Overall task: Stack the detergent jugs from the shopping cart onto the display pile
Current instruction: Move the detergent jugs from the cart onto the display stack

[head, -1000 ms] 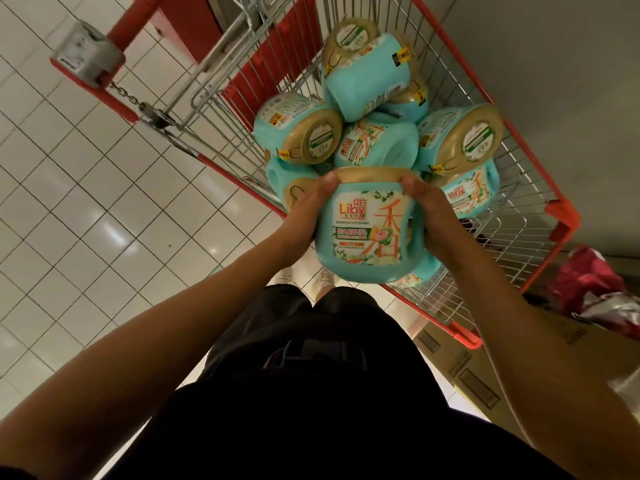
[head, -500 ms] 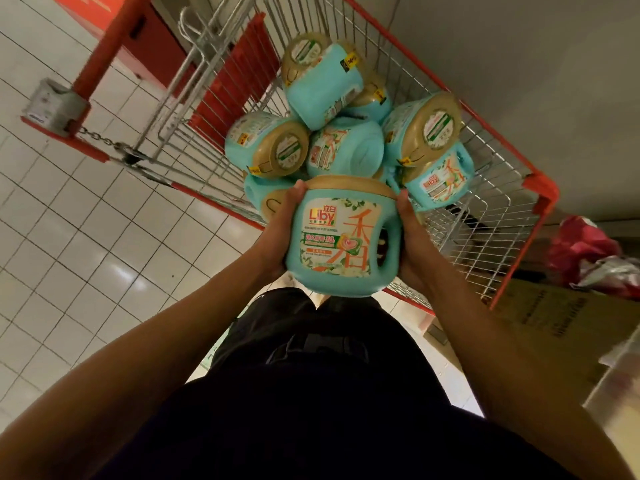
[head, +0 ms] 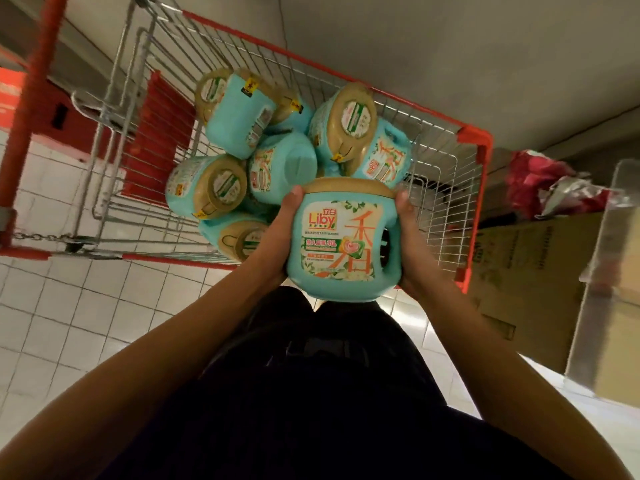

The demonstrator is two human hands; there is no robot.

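I have one jug (head: 341, 242) clamped between my hands, upright, label toward me. My left hand (head: 277, 242) wraps its plain side, thumb up by the tan cap (head: 346, 187). My right hand (head: 415, 258) takes the handle side, thumb likewise at the cap's edge. The jug hangs in the air over the near rim of the cart (head: 474, 136), and as far as I can tell it is lifted free of the other jugs (head: 239, 112) heaped on their sides beyond my hands. The pile isn't in sight, only a box (head: 526, 271) to the right of my hands, so I must find it before I swing round. The jug looks full and heavy. I judge it best to hold it close to my body with palms low on its flanks, turn with my feet, and set it flat, cap up, before loosening either hand.
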